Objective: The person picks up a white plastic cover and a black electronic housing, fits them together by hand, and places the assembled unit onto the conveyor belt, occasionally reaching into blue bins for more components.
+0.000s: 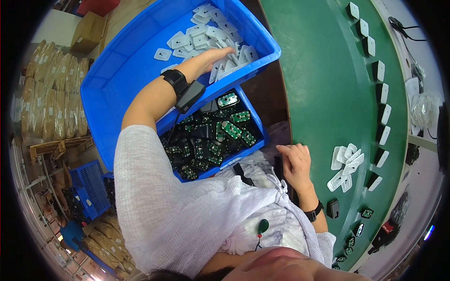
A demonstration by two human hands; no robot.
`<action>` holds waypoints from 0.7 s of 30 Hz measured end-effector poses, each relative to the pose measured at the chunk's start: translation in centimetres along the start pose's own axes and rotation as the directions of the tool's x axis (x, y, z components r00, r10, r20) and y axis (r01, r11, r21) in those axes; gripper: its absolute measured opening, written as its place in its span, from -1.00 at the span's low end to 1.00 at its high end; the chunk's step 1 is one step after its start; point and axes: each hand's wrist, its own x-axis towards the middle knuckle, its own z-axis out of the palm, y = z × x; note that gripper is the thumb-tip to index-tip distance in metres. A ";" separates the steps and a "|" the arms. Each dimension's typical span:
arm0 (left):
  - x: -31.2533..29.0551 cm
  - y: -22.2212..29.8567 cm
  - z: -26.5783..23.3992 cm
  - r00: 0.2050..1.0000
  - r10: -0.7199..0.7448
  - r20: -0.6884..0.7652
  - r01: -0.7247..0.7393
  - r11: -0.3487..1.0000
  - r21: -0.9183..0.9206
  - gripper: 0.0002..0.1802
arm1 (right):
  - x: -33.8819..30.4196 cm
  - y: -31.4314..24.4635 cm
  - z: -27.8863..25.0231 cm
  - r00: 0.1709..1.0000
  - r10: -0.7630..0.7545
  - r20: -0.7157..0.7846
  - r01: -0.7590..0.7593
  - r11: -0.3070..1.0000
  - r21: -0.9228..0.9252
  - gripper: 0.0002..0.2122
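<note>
My left hand (208,62) reaches into a large blue bin (126,65), among a pile of thin white plastic covers (199,40) with small dark marks. Its visible fingers are stretched out over the covers, and the rest are hidden. My right hand (296,164) rests at the near edge of the green table (323,103), fingers loosely bent and apart, nothing visible in them. A small heap of white covers (349,161) lies on the table to its right. Nearer stands a black casing (333,208).
Under the large bin's edge, a smaller blue bin (255,119) holds many black casings with green circuit boards (231,129). Along the table's far side runs a row of black casings with white covers (380,70), then open circuit-board units (367,213). Brown wrapped bundles (51,93) stand at left.
</note>
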 end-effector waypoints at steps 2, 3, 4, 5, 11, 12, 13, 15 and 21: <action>1.0 -0.3 -0.1 1.000 -0.004 0.006 0.004 0.999 -0.050 -0.46 | 0.0 0.0 0.1 1.000 -0.005 -0.011 0.005 0.999 0.031 -0.72; 1.3 -0.3 0.2 0.999 0.005 -0.040 -0.008 0.998 -0.069 -0.47 | 0.0 0.1 0.1 1.000 -0.004 -0.017 0.004 1.000 0.030 -0.72; 1.5 -0.2 0.3 0.996 0.014 -0.086 -0.021 0.996 -0.088 -0.48 | -0.1 0.1 0.1 1.000 0.000 -0.016 0.000 0.999 0.036 -0.72; 1.6 -0.3 0.4 0.996 0.017 -0.083 -0.024 0.996 -0.083 -0.48 | -0.1 0.2 0.0 1.000 0.004 -0.016 -0.003 0.999 0.043 -0.72; 1.5 -1.1 -1.0 0.995 0.096 -0.023 -0.098 0.993 -0.070 -0.45 | -0.2 0.3 0.1 1.000 -0.004 -0.020 0.006 0.998 0.065 -0.70; 1.3 -0.9 -0.7 0.997 0.074 0.006 -0.073 0.994 -0.076 -0.41 | -0.2 0.4 0.0 1.000 -0.002 -0.025 0.003 0.998 0.063 -0.70; 1.0 -0.8 -0.5 0.998 0.051 0.035 -0.048 0.995 -0.082 -0.37 | -0.2 0.4 -0.1 1.000 0.000 -0.023 0.001 0.998 0.063 -0.70; 0.4 -0.2 0.6 0.998 0.053 -0.043 -0.054 0.998 -0.034 -0.32 | -0.2 0.5 -0.2 1.000 0.001 -0.022 0.001 0.998 0.063 -0.70; 0.7 0.4 0.6 0.996 0.084 0.042 -0.083 0.996 -0.023 -0.23 | 0.0 0.3 -0.1 1.000 -0.003 -0.028 0.005 0.997 0.071 -0.69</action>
